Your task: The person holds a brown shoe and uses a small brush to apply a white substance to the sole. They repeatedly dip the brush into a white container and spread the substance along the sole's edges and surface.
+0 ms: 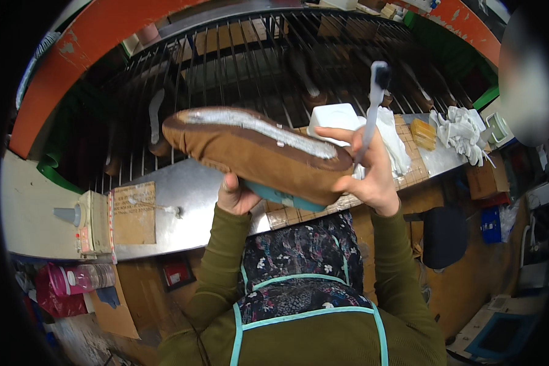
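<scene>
A brown suede shoe upper (256, 160) on a teal last (286, 196) is held in front of me, bottom side up. Along its underside runs a whitish-grey strip (262, 134) with a darker brown border. My left hand (236, 195) grips the last from below, near the middle; its fingers are partly hidden behind it. At the right end, my right hand (375, 174) has its thumb against the upper. Between its fingers it also holds a toothbrush-like brush (369, 125), pale handle down and dark bristles up.
Several lasted shoe uppers, one with a pale strip (156, 116), rest on a dark barred rack (225, 67). The metal bench (189, 183) carries a white box (334, 117), white gloves (460, 133), a yellow block (423, 134) and cardboard (134, 213). A dark stool (445, 238) stands right.
</scene>
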Demonstrator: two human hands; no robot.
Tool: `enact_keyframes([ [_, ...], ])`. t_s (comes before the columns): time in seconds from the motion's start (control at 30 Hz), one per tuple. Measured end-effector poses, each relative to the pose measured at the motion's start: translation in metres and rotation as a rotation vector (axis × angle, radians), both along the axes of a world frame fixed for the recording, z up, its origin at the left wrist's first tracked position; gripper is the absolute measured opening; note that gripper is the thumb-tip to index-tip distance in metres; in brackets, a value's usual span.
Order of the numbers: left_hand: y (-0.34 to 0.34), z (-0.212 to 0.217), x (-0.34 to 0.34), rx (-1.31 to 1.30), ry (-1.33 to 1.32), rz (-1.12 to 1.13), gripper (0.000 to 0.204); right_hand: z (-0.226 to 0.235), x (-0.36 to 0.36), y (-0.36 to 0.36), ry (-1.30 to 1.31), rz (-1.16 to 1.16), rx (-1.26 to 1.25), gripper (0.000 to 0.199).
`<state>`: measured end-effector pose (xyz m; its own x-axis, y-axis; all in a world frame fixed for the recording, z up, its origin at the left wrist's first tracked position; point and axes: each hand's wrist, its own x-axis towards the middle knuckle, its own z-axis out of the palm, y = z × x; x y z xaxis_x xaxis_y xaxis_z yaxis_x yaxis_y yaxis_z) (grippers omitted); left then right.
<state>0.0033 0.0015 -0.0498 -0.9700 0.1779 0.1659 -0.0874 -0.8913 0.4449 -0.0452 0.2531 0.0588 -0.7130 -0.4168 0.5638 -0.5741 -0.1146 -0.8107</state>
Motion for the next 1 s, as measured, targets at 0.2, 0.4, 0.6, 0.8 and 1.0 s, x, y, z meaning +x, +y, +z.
enact_keyframes([
  [0.2, 0.027, -0.032, 0.045, 0.060, -0.155, 0.108, 0.089, -0.055, 0.025, 0.071, -0.119, -0.546, 0.450, 0.019],
  [0.4, -0.003, -0.029, 0.023, -0.542, 0.243, 0.424, 0.073, -0.091, 0.036, 0.093, 0.198, -0.868, 0.866, 0.007],
  [0.6, 0.000, -0.014, 0.009, -1.095, 0.458, 0.988, 0.066, -0.097, 0.027, 0.083, 0.475, -0.909, 0.958, 0.007],
  [0.8, 0.016, 0.008, -0.012, -1.180, 0.526, 1.416, 0.058, -0.088, 0.030, 0.090, 0.316, -0.852, 0.994, 0.008],
  [1.0, 0.027, 0.012, -0.023, -1.225, 0.539, 1.595, 0.051, -0.118, 0.023, 0.121, -0.794, -0.418, 0.379, 0.020],
])
